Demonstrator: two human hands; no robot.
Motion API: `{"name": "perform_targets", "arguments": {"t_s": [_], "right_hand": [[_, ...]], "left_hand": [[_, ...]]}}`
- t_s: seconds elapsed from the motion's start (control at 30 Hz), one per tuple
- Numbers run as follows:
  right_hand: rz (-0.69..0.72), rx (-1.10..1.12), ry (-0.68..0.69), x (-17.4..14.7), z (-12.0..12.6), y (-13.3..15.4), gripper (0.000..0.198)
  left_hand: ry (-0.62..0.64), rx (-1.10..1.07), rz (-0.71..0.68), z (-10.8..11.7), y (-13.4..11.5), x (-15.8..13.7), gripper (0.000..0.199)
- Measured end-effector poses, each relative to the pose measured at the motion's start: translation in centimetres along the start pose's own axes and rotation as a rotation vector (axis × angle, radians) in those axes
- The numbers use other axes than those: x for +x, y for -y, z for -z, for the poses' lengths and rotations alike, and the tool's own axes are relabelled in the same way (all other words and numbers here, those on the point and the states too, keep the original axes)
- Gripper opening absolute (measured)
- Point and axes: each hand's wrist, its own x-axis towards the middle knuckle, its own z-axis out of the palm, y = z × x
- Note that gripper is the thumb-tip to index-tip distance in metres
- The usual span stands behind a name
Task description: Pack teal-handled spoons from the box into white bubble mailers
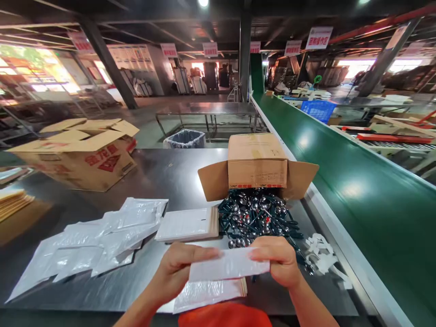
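Observation:
A white padded envelope is stretched level between my two hands, above the near edge of the metal table. My left hand pinches its left end, thumb on top. Its right end is gripped by my right hand, also with the thumb on top. Beneath it lies a short stack of white padded envelopes, partly covered. Just beyond, a neater stack of flat envelopes rests beside a heap of spoons with dark green handles. The heap spreads from the mouth of a tipped cardboard box.
Overlapping white filled envelopes cover the table's left side. Behind them stands a large open carton. Curled white paper strips lie by the right edge, along a green conveyor belt. A lined bin stands past the table.

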Motion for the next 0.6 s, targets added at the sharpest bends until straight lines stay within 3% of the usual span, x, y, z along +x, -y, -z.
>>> {"name": "perform_targets", "arguments": {"t_s": [0.1,0.2,0.33,0.47,0.6], "right_hand": [[-0.048,0.123,0.056,0.7,0.1,0.4,0.025],[-0.118,0.134,0.086,0.7,0.3,0.8,0.023],[-0.161,0.116,0.023,0.5,-0.2,1.0,0.038],[-0.158,-0.072,-0.166,0.3,-1.8,1.0,0.027],[-0.267,-0.106,-0.315,-1.3,-1.9,-0.2,0.037]], "left_hand": [[0.14,-0.099,-0.041,0.8,-0.9,-0.1,0.028],[0.153,-0.168,-0.04,1.1,-0.9,-0.5,0.033],[0.058,0.007,-0.143,0.4,-0.6,-1.2,0.037],[-0.056,0.295,-0.236,-1.0,-0.4,-1.2,0.02],[-0.154,0.266,-0.243,-1.5,0.3,-0.9,0.008]]}}
